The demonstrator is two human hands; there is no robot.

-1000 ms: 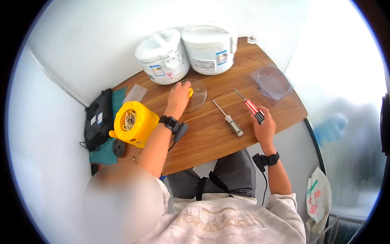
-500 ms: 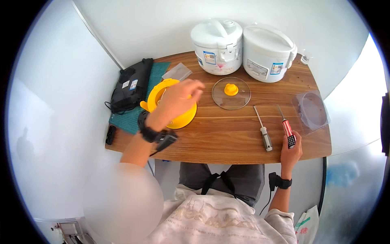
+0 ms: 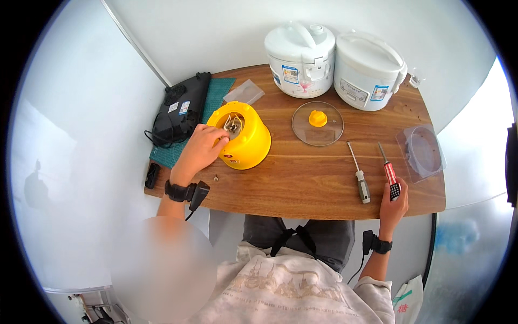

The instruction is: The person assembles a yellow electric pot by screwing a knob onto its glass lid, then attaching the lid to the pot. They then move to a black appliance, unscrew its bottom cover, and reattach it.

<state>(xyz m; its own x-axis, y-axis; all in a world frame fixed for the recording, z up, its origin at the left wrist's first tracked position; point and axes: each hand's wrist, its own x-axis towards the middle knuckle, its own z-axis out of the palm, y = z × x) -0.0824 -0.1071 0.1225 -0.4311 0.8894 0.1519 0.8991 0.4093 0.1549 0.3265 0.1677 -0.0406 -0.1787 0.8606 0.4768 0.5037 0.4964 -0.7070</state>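
A yellow appliance housing lies tilted on the table, its round opening toward me with wires and metal parts inside. My left hand is closed on the near-left rim of this housing, fingertips at the opening; the side handle is hidden behind it. A tiny light-coloured part lies on the wood just below. My right hand rests at the table's right front, wrapped round the handle of a red-and-white striped screwdriver whose tip points away from me. Left of it lies a second screwdriver with a grey handle, touched by neither hand.
Two white rice cookers stand at the back. A glass lid with a yellow knob lies mid-table. At left, a black appliance with its cord sits on a green mat. Clear plastic pieces lie behind the housing and at far right.
My left hand has moved from over the housing down to its near-left rim. The housing is now turned so its opening faces me more. My right hand still holds the striped screwdriver.
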